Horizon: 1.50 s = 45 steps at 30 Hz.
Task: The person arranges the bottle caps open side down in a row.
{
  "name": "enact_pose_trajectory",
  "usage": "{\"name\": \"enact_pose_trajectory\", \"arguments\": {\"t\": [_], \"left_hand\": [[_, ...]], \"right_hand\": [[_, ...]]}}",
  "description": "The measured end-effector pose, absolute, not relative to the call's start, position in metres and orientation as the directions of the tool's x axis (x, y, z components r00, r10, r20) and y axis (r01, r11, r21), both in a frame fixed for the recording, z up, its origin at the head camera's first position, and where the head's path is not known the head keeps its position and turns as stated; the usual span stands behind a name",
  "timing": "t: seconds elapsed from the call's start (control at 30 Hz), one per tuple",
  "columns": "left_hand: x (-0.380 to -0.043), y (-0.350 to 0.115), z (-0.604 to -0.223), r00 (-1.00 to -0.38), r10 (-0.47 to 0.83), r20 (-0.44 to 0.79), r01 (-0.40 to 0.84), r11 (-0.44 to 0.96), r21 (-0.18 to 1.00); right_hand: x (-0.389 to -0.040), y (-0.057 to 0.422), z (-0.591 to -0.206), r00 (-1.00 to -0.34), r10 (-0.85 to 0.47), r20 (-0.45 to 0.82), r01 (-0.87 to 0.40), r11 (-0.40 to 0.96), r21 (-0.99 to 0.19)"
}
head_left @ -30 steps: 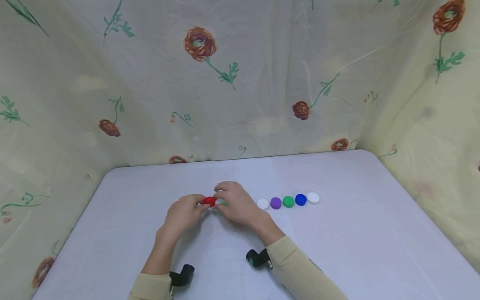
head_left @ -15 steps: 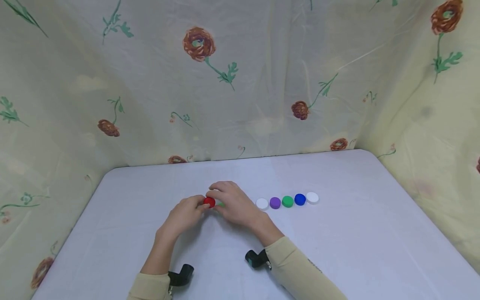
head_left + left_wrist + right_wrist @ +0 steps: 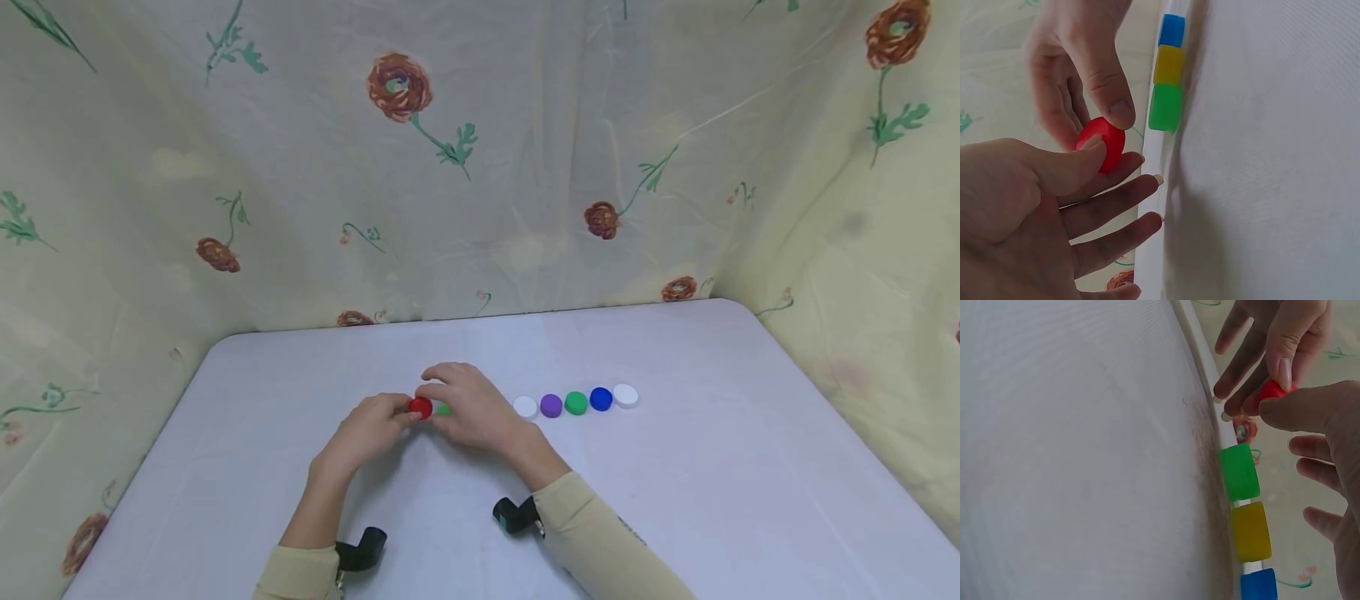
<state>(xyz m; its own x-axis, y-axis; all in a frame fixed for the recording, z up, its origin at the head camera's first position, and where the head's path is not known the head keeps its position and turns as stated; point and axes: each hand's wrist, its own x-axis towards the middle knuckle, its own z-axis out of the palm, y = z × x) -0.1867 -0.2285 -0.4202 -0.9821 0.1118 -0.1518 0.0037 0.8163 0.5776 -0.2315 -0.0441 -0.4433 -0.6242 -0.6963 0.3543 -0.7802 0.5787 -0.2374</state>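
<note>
A round red cap [image 3: 421,407], like a plastic bottle cap, is held between both hands above the table. My left hand [image 3: 366,433] pinches it between thumb and index finger, the other fingers spread. From the other side my right hand [image 3: 478,412] pinches the cap's edge with its thumb and a finger, as the right wrist view shows. Beside the red cap, a green cap [image 3: 1165,107], a yellow cap [image 3: 1169,65] and a blue cap [image 3: 1172,30] stand in line on the table. In the head view, my right hand hides the yellow and blue ones.
Farther right, the row goes on with a white cap [image 3: 525,407], a purple cap [image 3: 551,406], a second green cap [image 3: 576,403], a darker blue cap [image 3: 601,399] and another white cap [image 3: 626,396]. A white cloth [image 3: 712,483] covers the table; a flowered curtain [image 3: 510,208] hangs behind.
My right fingers have moved left onto the red cap, which my left hand was pinching throughout. The red cap has shifted very slightly. The row on the right stays put.
</note>
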Motion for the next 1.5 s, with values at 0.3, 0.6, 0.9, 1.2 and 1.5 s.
{"name": "enact_pose_trajectory", "arguments": {"t": [0.3,0.6,0.9,1.2,1.5], "left_hand": [[-0.183,-0.225,-0.416,-0.993,0.094,-0.072,0.047,0.873,0.485],[-0.181,-0.222,-0.413,-0.997,0.073,0.014,0.072,0.892,0.447],[-0.181,-0.223,-0.413,-0.996,0.080,0.031,0.086,0.897,0.433],[-0.185,-0.227,-0.419,-0.991,0.130,-0.012,0.112,0.895,0.431],[-0.187,-0.228,-0.425,-0.987,0.154,0.034,0.156,0.921,0.356]], "right_hand": [[-0.235,-0.043,-0.445,-0.718,-0.660,0.223,-0.689,0.627,-0.363],[-0.235,-0.043,-0.447,-0.751,-0.640,0.161,-0.634,0.630,-0.449],[-0.235,-0.045,-0.450,-0.751,-0.641,0.158,-0.631,0.629,-0.454],[-0.237,-0.049,-0.457,-0.741,-0.655,0.151,-0.645,0.629,-0.434],[-0.237,-0.052,-0.458,-0.755,-0.646,0.116,-0.630,0.664,-0.402]]}}
